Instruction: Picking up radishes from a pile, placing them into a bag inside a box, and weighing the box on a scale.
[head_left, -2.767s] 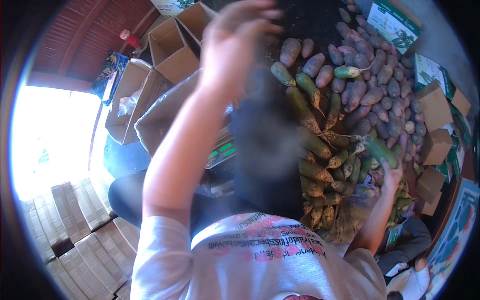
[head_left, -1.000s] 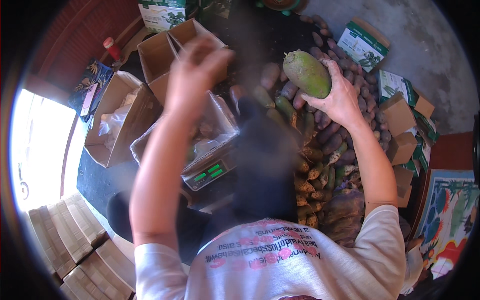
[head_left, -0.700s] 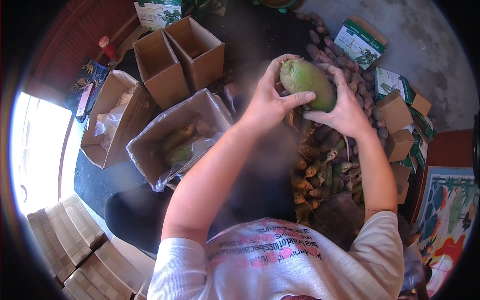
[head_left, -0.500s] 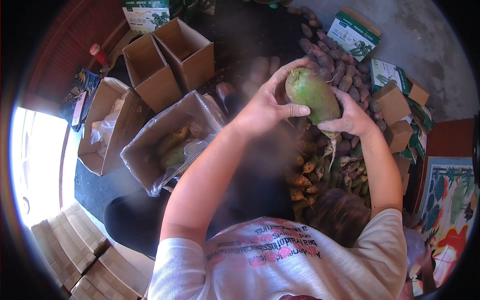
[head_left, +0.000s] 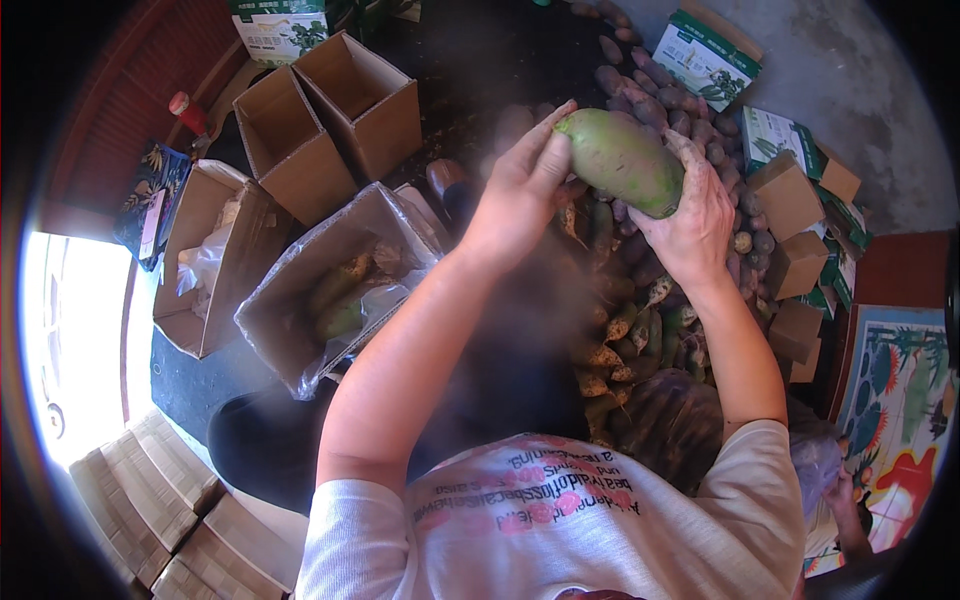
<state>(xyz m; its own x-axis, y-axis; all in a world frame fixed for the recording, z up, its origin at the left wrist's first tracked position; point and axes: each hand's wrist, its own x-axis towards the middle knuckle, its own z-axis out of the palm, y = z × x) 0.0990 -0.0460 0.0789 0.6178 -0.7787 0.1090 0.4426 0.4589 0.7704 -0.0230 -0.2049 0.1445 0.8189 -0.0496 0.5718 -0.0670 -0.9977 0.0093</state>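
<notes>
Between my hands I hold a large green radish (head_left: 625,162), lying nearly sideways above a heap of radishes. My left hand (head_left: 525,185) grips its left end with the fingers and thumb. My right hand (head_left: 692,218) wraps its right end, palm against the skin. Under and beyond it spreads the heap of green and reddish radishes (head_left: 725,190), some with tan root ends toward me. Left of my left forearm stands a carton lined with clear plastic (head_left: 290,300), with several radishes (head_left: 345,295) inside.
Two open brown cartons (head_left: 365,100) stand at the back left, beside another carton holding plastic (head_left: 180,310). Green and white printed boxes (head_left: 705,65) lie around the heap's right side. Flat cardboard (head_left: 150,490) is stacked at lower left. Another person's arm (head_left: 850,515) shows at lower right.
The radish has turned from upright, root end toward me, to nearly sideways. My right hand has shifted from its lower end to its right end; my left hand stays on it.
</notes>
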